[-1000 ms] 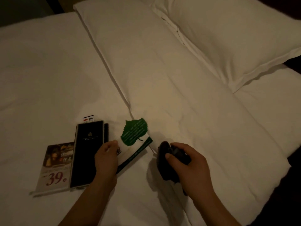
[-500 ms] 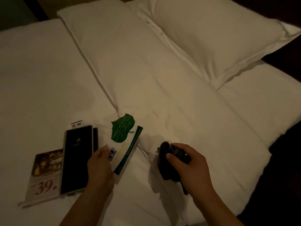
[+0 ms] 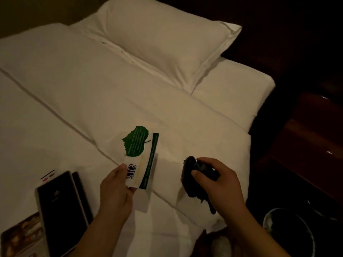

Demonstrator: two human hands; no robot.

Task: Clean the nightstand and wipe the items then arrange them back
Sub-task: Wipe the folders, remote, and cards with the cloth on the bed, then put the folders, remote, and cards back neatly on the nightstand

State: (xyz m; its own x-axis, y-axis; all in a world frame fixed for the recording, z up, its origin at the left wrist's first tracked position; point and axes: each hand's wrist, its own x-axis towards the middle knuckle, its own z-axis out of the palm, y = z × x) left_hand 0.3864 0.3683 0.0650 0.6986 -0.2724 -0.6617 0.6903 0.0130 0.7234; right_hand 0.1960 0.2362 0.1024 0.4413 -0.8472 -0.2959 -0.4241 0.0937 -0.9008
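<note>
While the leaflet [image 3: 23, 236] is running off-frame, the left hand [image 3: 116, 190] is pinching a leaf card [image 3: 139, 158] (print unreadable), the right hand [image 3: 220, 184] gripping a cloth [image 3: 193, 179].

We lose the brochure [image 3: 20, 236] at the bottom-left corner, where the frame's edge and the black folder [image 3: 61, 217] cover most of it. A small card [image 3: 48, 176] peeks from behind the folder's top, mostly hidden. The left hand [image 3: 116, 191] covers the leaflet's [image 3: 141, 156] lower corner; its fine print is too small to read. The right hand [image 3: 220, 184] hides much of the dark cloth [image 3: 191, 177]. The bin [image 3: 289, 234] is cut off at the bottom edge, and the dark furniture [image 3: 319, 130] is lost in shadow.
</note>
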